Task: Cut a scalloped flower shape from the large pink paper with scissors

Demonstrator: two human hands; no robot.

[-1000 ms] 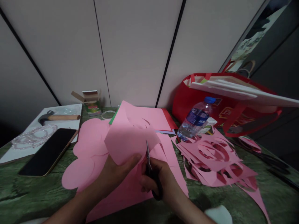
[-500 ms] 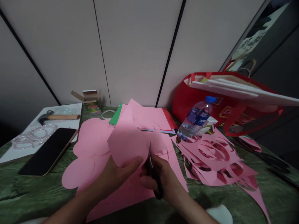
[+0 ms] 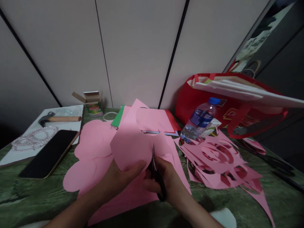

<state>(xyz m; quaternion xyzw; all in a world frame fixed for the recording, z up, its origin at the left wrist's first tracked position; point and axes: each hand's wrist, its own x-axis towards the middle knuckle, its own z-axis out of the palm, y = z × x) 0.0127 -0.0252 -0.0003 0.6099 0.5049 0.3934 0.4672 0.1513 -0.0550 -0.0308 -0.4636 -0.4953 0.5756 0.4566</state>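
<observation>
A sheet of pink paper (image 3: 130, 142) is raised above the table, its lower edge pinched between the thumb and hidden fingers of my left hand (image 3: 123, 179). My right hand (image 3: 163, 177) is closed around the black handles of a pair of scissors (image 3: 156, 179). The blades point away from me and lie at the paper, just right of my left thumb. A curved opening shows in the upper part of the sheet. Below it lie more pink sheets (image 3: 123, 207), and cut pink circles (image 3: 79, 175) overlap at the left.
Pink offcuts (image 3: 218, 161) are heaped at the right, beside a water bottle (image 3: 199, 120) and a red bag (image 3: 190, 98). A phone (image 3: 49, 153), a hammer (image 3: 64, 119), a bead string (image 3: 35, 137) and a small open box (image 3: 93, 107) are on the left.
The raised paper has shifted and turned slightly, its top corner a little further right and higher. Both hands keep nearly the same place and grip.
</observation>
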